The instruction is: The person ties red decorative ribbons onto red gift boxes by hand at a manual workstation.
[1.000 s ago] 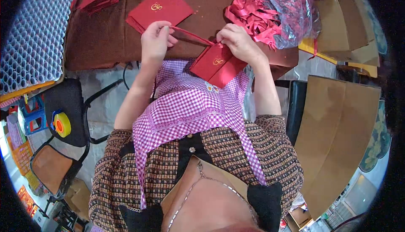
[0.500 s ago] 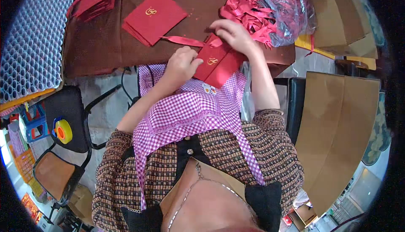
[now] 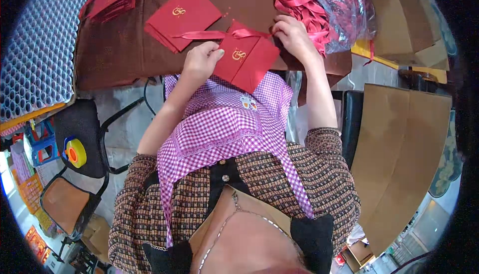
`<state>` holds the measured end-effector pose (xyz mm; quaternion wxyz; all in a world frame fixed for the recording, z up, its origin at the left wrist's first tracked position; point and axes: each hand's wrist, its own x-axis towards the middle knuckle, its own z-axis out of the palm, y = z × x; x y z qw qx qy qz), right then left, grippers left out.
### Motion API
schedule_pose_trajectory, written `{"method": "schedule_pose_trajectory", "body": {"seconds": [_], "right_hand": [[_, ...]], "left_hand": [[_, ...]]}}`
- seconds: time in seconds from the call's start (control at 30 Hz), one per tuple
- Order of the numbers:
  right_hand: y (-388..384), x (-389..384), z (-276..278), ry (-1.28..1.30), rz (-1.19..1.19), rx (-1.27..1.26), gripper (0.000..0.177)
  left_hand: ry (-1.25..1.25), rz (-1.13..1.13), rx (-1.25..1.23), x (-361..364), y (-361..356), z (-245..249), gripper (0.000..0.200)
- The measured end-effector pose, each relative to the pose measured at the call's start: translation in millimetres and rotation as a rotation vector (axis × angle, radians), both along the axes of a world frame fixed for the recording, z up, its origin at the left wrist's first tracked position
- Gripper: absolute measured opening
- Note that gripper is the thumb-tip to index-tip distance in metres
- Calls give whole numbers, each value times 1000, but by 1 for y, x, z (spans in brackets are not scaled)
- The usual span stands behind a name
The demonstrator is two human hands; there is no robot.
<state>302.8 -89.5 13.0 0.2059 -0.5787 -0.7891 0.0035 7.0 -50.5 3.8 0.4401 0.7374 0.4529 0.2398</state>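
Your left hand grips the red card at the counter edge while your right hand seems to pinch the ribbon at its top corner: the ribbon is laid across but looks untied, and a stack of bare cards lies just beside.

**Light:** soft, even daylight is filling the scene, and brighter patches are showing at the lower left and lower right rim.
**Shadows:** a faint one is lying under the red square paper envelope with a gold emblem on the brown cloth-covered desk.
**Glare:** white glints are breaking on the clear crinkled plastic bag, and a mild sheen is showing on the red satin ribbon.
**Distortion:** the fisheye lens is bending straight edges, and black vignetting is ringing the frame.
**Focus:** the centre is reading sharp while the rim is softening.
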Motion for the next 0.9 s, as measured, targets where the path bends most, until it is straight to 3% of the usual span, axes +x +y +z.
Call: {"method": "schedule_pose_trajectory", "body": {"seconds": [0.07,0.1,0.2,0.27,0.33,0.37,0.53,0.63,0.73,0.8,0.87,0.9], "right_hand": [[-1,4,5,202,-70,-48,18],[-7,-2,9,435,-187,-39,10],[-21,-15,45,1151,-308,-330,14],[-28,-13,48,1207,-279,-336,18],[-34,-13,44,1648,62,-438,18],[-35,-18,42,1699,154,-458,22],[-42,-40,43,1792,327,-411,33],[-41,-47,36,1660,181,-189,31],[-42,-45,36,1751,184,-87,26],[-38,-51,40,1622,97,46,22],[-34,-53,42,1225,94,272,20],[-35,-64,49,1295,115,244,22]], "left_hand": [[40,23,88,1,0,1,24],[76,9,-29,0,5,-7,25],[44,17,-108,0,11,-19,26],[67,8,-66,2,10,-16,24],[93,-2,-25,4,10,-9,23],[110,-15,-39,5,10,-6,22],[74,-70,-48,5,14,-8,22],[-235,-229,-450,-3,17,-2,26],[-233,-175,-438,-3,15,0,28],[-251,-181,-469,-3,14,1,28],[-293,-179,-521,-3,13,1,29],[-292,-178,-523,-3,15,-2,29]]}}
